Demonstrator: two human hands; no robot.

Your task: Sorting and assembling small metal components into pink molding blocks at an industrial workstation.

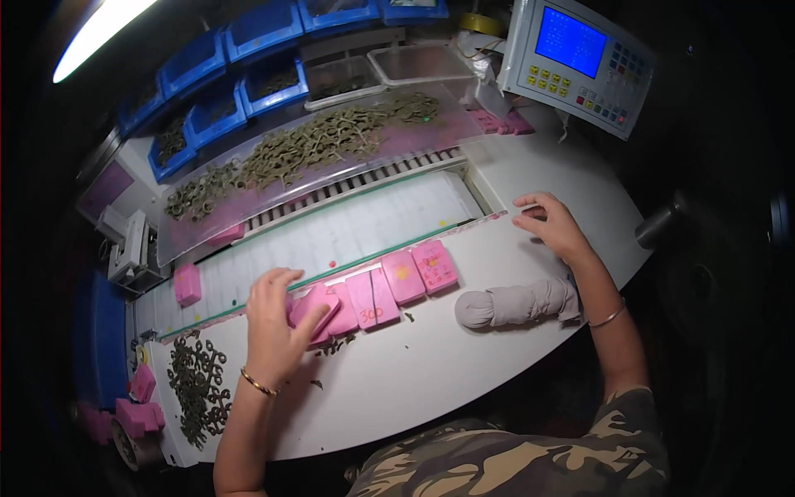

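Observation:
My left hand [278, 321] is closed round a pink block [321, 308], its thumb along the near side. The block is tilted and sits at the left end of a row of pink blocks on the white table. In that row stand a block with a dark band [370, 290], a block with a yellow mark [403, 278] and a block with red marks [435, 267]. My right hand [548, 224] is over the table at the right, thumb and forefinger apart, with nothing visible between them. Just below it lies a grey cloth roll [517, 305].
Dark small metal-looking parts [197, 389] lie in a heap at the left. A clear sheet bears many olive parts [315, 145] behind a pale conveyor belt [331, 228], where one pink block [188, 285] rests. Blue bins [263, 31] line the back; a control panel [580, 62] stands right.

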